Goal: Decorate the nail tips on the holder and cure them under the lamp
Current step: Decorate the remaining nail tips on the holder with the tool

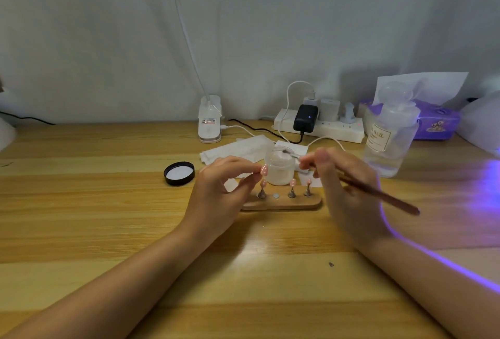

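Pink tip [263,169] is pinched in left hand [221,190], lifted off holder [281,203] for access; brush [378,194] is gripped by right hand [343,176], bristles at open jar [280,167].

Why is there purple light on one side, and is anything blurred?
Head view: violet glow spills over the table from the right and rims the right forearm; the right hand with its brush is motion-blurred, the left hand less so; the table edge bows from the wide lens.

Wooden table [108,203] bears holder [281,205], jar [279,169], lid [179,173], bottle [389,144].
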Motion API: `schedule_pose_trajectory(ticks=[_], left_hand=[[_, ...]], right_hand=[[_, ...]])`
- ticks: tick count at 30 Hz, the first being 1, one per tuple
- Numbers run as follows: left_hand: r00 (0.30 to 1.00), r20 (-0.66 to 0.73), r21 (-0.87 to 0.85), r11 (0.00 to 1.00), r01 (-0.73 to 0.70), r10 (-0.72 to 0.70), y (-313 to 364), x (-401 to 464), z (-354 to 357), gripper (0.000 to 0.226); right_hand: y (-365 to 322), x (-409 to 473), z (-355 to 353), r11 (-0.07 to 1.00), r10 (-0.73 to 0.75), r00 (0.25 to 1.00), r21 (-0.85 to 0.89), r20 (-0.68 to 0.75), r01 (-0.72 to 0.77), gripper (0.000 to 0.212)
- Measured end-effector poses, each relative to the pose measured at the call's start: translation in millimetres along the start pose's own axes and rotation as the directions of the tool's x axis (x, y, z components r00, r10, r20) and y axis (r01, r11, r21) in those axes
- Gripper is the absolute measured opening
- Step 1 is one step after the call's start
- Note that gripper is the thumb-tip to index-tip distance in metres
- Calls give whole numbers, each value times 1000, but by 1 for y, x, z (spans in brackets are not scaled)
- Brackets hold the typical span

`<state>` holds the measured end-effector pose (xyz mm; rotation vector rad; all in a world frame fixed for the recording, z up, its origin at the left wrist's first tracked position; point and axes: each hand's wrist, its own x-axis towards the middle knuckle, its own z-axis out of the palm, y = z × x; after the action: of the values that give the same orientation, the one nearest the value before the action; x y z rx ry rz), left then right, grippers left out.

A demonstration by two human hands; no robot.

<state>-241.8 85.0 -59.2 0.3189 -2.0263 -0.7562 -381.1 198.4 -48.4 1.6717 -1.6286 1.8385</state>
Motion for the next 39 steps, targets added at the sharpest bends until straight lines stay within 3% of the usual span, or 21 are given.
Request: schedule_pose_trajectory(ticks=[3,8,19,28,32,39], left_hand=[[1000,6,0,1000,15,-15,-1,0,0,27],[1000,6,-3,1000,22,-22,1,0,1,28],[999,13,2,999,52,-52,2,-1,0,24],[997,32,10,997,71,-72,3,-1,0,23],[996,17,9,996,87,-87,3,-1,1,23],[998,13,4,998,64,-64,5,-1,1,23]], right_hand=[[1,-7,5,978,-179,983,-107,32,181,30],[2,-9,12,968,-215,975,-118,56,220,33],[4,-13,11,979,-154,986,-126,67,162,52],[2,-11,12,987,-139,989,-77,55,143,37],[3,-13,12,986,-121,989,-101,87,129,46],[2,-12,12,991,-116,992,-56,43,118,41]])
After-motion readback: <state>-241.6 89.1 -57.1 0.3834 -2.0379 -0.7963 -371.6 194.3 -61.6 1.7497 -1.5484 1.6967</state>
